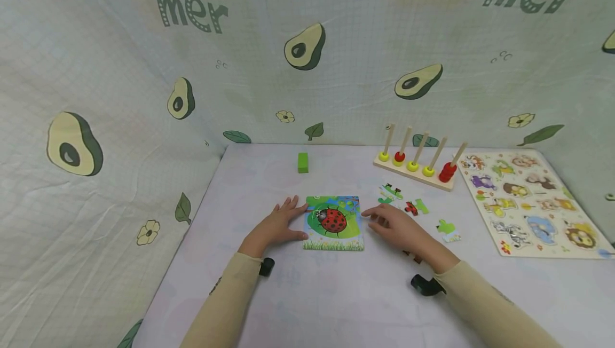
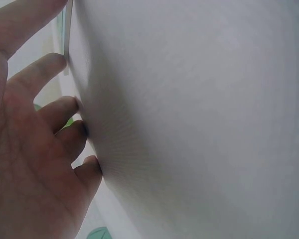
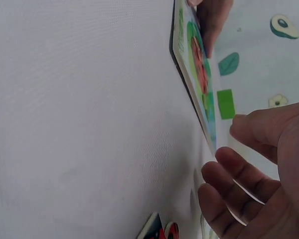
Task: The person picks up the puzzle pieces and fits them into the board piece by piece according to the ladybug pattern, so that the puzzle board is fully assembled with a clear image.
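Note:
A square ladybug puzzle board [image 1: 333,223] lies flat on the table in front of me. At its left edge my left hand [image 1: 278,226] touches the side with thumb and index finger, the other fingers spread on the cloth. My right hand [image 1: 391,225] is just off the board's right edge, fingers loosely bent and nothing between them. In the right wrist view the board [image 3: 197,64] shows edge-on, with a gap between it and the right fingertips. Loose puzzle pieces [image 1: 417,207] lie beyond and beside the right hand; a brown piece is partly hidden under the right wrist.
A green block [image 1: 302,163] stands behind the board. At the back right is a wooden peg stacker [image 1: 413,172] with yellow and red beads. An animal puzzle board [image 1: 538,204] lies at the far right. A printed cloth [image 1: 365,108] hangs behind the table.

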### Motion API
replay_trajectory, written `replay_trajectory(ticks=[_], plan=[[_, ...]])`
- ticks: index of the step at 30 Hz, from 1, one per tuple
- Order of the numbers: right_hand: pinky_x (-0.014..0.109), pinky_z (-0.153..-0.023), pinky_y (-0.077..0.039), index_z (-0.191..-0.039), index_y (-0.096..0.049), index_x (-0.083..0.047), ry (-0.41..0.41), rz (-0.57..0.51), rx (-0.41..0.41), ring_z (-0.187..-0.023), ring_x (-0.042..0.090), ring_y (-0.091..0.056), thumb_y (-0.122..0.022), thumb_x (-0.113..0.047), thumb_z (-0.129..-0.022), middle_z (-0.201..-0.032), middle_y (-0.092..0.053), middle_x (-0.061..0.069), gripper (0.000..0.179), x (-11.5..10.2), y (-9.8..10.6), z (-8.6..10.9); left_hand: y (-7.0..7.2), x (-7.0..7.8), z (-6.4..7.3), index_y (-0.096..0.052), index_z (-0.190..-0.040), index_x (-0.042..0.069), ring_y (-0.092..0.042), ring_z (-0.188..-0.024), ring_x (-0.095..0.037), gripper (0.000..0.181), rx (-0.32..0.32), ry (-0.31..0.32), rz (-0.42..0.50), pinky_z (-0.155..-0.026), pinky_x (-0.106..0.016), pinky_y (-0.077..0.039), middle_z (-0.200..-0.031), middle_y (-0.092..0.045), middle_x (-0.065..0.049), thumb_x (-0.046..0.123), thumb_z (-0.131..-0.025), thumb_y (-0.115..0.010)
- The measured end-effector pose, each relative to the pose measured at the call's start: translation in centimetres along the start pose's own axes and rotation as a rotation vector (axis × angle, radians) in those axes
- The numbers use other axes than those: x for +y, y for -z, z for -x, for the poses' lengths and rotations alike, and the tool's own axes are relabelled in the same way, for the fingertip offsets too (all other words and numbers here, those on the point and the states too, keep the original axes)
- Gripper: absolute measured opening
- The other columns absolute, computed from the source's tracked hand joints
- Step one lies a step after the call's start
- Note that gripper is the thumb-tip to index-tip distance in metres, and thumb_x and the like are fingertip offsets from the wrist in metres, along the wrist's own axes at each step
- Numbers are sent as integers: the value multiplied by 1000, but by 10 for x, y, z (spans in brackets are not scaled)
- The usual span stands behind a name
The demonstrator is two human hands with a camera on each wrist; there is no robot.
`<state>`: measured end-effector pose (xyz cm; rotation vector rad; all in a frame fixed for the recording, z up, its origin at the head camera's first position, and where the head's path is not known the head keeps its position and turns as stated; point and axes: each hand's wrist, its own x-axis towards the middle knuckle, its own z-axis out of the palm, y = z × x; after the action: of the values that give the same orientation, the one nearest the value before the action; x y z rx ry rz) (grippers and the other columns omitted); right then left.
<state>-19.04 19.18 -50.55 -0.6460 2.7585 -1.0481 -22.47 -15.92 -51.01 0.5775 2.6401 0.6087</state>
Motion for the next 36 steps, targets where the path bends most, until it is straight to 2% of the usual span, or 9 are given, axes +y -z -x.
replay_trajectory(ticks=[7,18,31,36], plan=[[32,-74,-52,-127,-70,-17,-44,16,12,-87,10,-57,-65,-20,-100,-106,-64,-6,27,10,11,15,0,0,1,-38,-159,21,-5,-157,-29,87,2,-3,7,-127,-48,-5,-169,-16,-11,46,-87,-79],[28,-71,-52,-127,-70,-12,-24,49,16,-83,7,-55,-69,-15,-97,-100,-64,-7,30,23,28,39,0,-1,0,-38,-159,21,-5,-157,-29,87,1,-7,9,-126,-49,-6,-169,-15,-11,47,-87,-79],[27,-70,-51,-129,-69,-11,-54,46,-26,-86,8,-55,-73,-17,-94,-102,-65,-5,35,30,40,59,-1,-2,-1,-38,-159,22,-4,-157,-28,86,3,-8,6,-127,-48,-5,-169,-15,-11,45,-87,-79],[29,-76,-52,-131,-68,-12,-57,43,-61,-92,13,-56,-79,-17,-89,-111,-66,-4,43,34,42,65,-2,-2,0,-38,-159,22,-4,-157,-28,87,4,-8,1,-127,-47,-5,-169,-15,-12,46,-87,-79]])
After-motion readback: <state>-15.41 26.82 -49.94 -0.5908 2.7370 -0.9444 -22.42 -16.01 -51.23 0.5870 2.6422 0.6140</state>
